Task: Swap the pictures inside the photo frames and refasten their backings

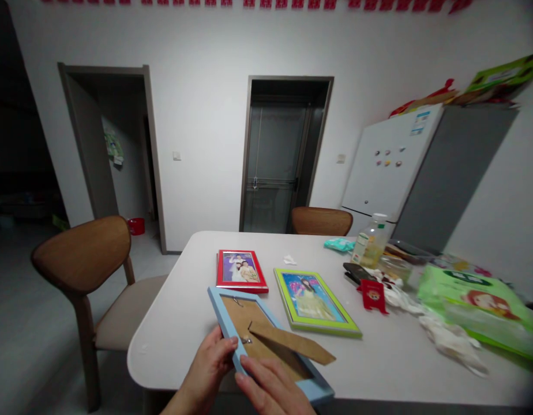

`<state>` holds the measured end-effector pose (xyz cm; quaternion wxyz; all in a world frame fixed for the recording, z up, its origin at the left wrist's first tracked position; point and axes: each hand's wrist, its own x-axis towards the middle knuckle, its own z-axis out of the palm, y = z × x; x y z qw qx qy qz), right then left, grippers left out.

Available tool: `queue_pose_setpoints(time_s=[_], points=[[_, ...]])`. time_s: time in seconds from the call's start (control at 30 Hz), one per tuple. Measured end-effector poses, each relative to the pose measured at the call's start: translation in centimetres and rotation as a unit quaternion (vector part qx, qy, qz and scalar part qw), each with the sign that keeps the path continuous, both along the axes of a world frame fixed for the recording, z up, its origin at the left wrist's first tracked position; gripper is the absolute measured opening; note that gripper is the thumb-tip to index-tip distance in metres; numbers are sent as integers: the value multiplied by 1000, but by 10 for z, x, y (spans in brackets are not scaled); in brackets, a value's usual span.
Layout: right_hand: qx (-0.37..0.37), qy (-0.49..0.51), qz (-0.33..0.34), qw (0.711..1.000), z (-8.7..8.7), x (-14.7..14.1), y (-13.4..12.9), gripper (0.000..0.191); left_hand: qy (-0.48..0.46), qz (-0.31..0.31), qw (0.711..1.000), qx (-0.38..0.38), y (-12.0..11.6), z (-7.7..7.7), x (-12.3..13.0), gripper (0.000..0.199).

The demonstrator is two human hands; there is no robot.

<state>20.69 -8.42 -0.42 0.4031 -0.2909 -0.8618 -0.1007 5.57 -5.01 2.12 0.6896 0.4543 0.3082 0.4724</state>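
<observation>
A light-blue picture frame (223, 317) is held tilted over the near edge of the table, its brown backing board toward me. The brown easel stand (299, 344) sticks out from that backing. Gripping the frame's left edge is my left hand (210, 363), thumb on the rim. My right hand (273, 386) has its fingers laid over the lower edge of the same frame, and its palm side is hidden. Beyond lie a red picture frame (242, 287) and a green picture frame (327, 328), both picture side up on the table.
On the white table (171, 340), the right side holds a bottle (370, 242), a dark phone-like object (357, 272), a red paper item (373, 296), crumpled white tissue (454, 343) and a green package (478, 300). Wooden chairs stand left (87, 253) and behind (322, 220).
</observation>
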Motion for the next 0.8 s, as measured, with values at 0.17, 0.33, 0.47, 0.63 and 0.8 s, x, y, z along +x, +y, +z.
queue_pose_setpoints(time_s=[0.17, 0.33, 0.47, 0.63, 0.8], points=[[28, -37, -24, 999, -19, -12, 9, 35, 63, -6, 998, 7, 23, -25, -5, 40], [58, -60, -50, 995, -47, -30, 24, 29, 314, 113, 931, 148, 42, -48, -18, 52], [39, -55, -52, 996, -65, -42, 31, 27, 496, 133, 841, 172, 47, -58, -24, 56], [-54, -51, -35, 997, -59, -44, 29, 28, 555, 132, 795, 204, 49, -60, -25, 54], [-210, -8, -8, 978, -4, -25, 33, 26, 560, 123, 795, 197, 44, -62, -23, 57]])
